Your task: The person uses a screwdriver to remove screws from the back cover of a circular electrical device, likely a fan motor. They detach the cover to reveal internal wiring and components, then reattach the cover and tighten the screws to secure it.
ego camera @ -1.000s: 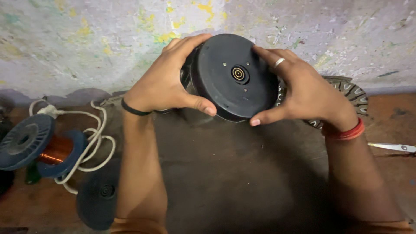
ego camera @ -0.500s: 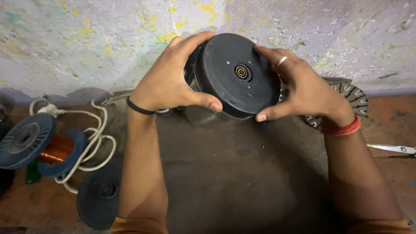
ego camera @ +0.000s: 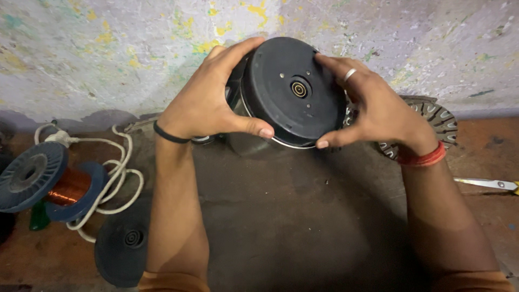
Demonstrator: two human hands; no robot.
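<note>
Head view, motor body (ego camera: 294, 92): black round housing w/ brass-coloured bushing at centre, held up off the floor in front of the painted wall (ego camera: 81, 48), flat face tilted toward my cam, so I get a straight look at the hub.
Head view, left hand (ego camera: 208, 105): fingers (ego camera: 238, 54) curled over the top-left rim, thumb pressed along the lower edge; closed round the housing, bearing the wt from that side.
Head view, right hand (ego camera: 378, 108): fingers spread on the right rim, thumb tip under the lower edge; also clasping it. Two-sided grip keeps the heavy disc from rolling.
Head view, floor (ego camera: 303, 216): dark mat under my arms.
Head view, spare bits: copper wire spool (ego camera: 51, 181) and white cord (ego camera: 116, 178) at left, black round cover (ego camera: 121, 246) beside my left forearm, slotted metal lamination disc (ego camera: 438, 121) behind right wrist, scissors (ego camera: 486, 184) far right; all parked well apart, within reach.
</note>
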